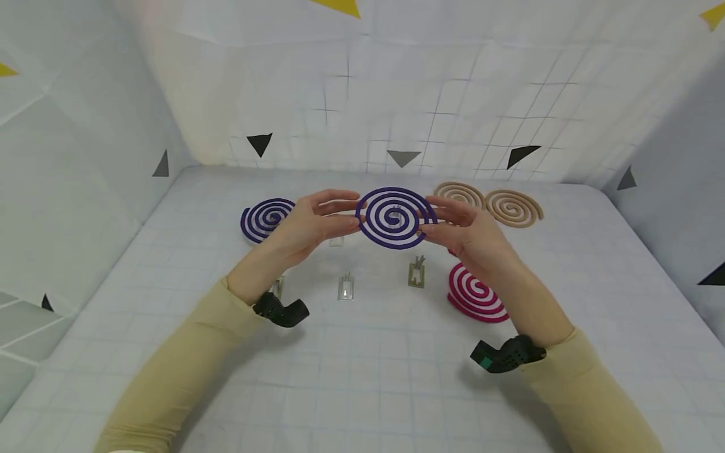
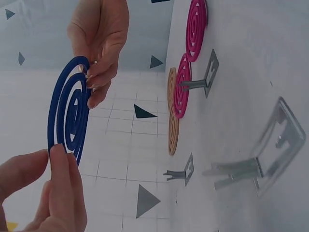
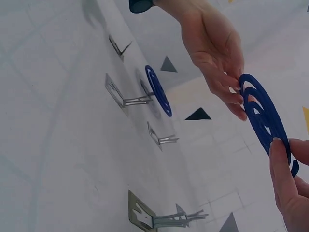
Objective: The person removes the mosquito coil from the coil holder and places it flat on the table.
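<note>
A dark blue mosquito coil [image 1: 391, 247] is held up above the table between both hands, its flat spiral facing the head camera. My left hand [image 1: 308, 223] pinches its left rim between thumb and fingers. At the opposite rim, the thumb and fingers of my right hand [image 1: 472, 236] grip it. The left wrist view shows the coil [image 2: 52, 108] nearly edge-on. Below it on the table are several small metal coil stands with upright prongs, among them a silver stand [image 1: 346, 289] and a brassy stand [image 1: 416, 277]. Another stand [image 1: 277, 287] is partly hidden by my left wrist.
A second blue coil [image 1: 249, 221] sits behind my left hand, raised off the table. Two tan coils, the left one [image 1: 453, 186] partly covered by my right hand, lie at the back right. A pink coil [image 1: 478, 308] lies beneath my right forearm; another [image 2: 182, 92] is behind it.
</note>
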`<state>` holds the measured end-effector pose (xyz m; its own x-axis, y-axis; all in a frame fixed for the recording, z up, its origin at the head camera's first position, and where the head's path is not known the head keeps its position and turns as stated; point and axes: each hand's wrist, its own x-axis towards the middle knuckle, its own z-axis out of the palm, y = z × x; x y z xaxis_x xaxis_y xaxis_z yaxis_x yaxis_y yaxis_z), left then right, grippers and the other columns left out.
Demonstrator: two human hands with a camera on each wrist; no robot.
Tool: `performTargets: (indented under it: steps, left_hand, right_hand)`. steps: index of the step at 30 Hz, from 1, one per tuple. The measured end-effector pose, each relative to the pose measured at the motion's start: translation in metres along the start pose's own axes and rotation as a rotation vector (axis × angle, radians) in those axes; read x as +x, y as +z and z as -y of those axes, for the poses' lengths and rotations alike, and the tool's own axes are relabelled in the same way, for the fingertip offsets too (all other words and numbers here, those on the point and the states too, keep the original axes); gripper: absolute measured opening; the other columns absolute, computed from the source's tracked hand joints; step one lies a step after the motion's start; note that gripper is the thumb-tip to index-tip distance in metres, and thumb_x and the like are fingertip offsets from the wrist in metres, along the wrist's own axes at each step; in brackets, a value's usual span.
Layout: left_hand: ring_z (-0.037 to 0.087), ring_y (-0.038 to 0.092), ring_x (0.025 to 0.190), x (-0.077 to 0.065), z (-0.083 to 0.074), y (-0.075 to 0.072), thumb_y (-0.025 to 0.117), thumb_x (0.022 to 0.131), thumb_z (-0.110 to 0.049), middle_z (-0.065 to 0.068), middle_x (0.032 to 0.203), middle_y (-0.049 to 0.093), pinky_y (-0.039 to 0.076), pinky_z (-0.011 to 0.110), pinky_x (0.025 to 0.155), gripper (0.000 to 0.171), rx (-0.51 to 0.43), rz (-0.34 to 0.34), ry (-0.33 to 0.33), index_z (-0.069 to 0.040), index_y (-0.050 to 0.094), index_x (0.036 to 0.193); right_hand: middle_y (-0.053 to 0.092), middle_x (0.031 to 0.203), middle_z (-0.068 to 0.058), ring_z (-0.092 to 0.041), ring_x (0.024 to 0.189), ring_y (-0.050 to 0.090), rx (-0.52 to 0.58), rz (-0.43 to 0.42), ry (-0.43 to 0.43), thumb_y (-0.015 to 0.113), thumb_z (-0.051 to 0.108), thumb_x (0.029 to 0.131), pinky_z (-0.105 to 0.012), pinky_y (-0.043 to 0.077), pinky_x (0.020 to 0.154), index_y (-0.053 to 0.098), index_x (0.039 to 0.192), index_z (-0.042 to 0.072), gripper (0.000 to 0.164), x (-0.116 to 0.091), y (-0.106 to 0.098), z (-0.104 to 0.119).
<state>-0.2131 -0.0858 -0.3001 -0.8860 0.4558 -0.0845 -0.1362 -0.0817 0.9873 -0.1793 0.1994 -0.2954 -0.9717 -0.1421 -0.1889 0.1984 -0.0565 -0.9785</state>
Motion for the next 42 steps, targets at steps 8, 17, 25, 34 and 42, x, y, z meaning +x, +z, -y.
performTargets:
  steps: [8,17,25,34,42]
  left_hand:
    - [0.022,0.067,0.107,0.022,-0.004,0.024,0.063,0.093,0.006,0.017,0.138,0.058,0.055,0.034,0.097,0.050,-0.154,-0.020,0.030,-0.001,0.051,0.141]
    - [0.024,0.066,0.107,0.047,-0.005,0.055,0.061,0.094,0.008,0.018,0.135,0.060,0.055,0.037,0.097,0.044,-0.219,-0.060,0.055,0.000,0.055,0.136]
    - [0.025,0.066,0.108,0.065,-0.001,0.079,0.061,0.095,0.005,0.017,0.130,0.062,0.056,0.037,0.094,0.041,-0.262,-0.089,0.066,-0.001,0.056,0.135]
    - [0.021,0.066,0.101,0.085,0.003,0.111,0.061,0.093,0.009,0.021,0.130,0.063,0.057,0.036,0.093,0.043,-0.364,-0.108,0.092,0.003,0.055,0.135]
    - [0.017,0.068,0.091,0.099,0.006,0.143,0.063,0.091,0.010,0.017,0.120,0.069,0.057,0.037,0.093,0.040,-0.465,-0.165,0.119,0.003,0.060,0.130]
  right_hand:
    - [0.055,0.132,-0.007,-0.016,0.109,0.065,-0.004,0.011,-0.065,0.073,0.011,0.091,-0.023,0.057,0.088,0.053,0.142,0.014,0.055,-0.002,-0.026,0.012]
    - [0.061,0.121,-0.006,-0.015,0.099,0.069,-0.007,-0.002,-0.152,0.071,0.008,0.092,-0.023,0.058,0.087,0.049,0.145,0.007,0.058,0.001,-0.056,0.017]
    - [0.067,0.115,-0.005,-0.016,0.096,0.071,0.061,0.020,-0.198,0.067,0.000,0.093,-0.023,0.057,0.089,0.051,0.143,0.005,0.053,0.005,-0.081,0.018]
    - [0.067,0.117,-0.007,-0.017,0.100,0.071,0.105,0.035,-0.217,0.061,-0.005,0.095,-0.026,0.058,0.088,0.055,0.140,0.005,0.047,0.004,-0.114,0.019]
    - [0.067,0.116,-0.007,-0.016,0.100,0.069,0.167,-0.002,-0.242,0.058,-0.009,0.095,-0.022,0.057,0.087,0.060,0.136,0.005,0.044,0.000,-0.141,0.021]
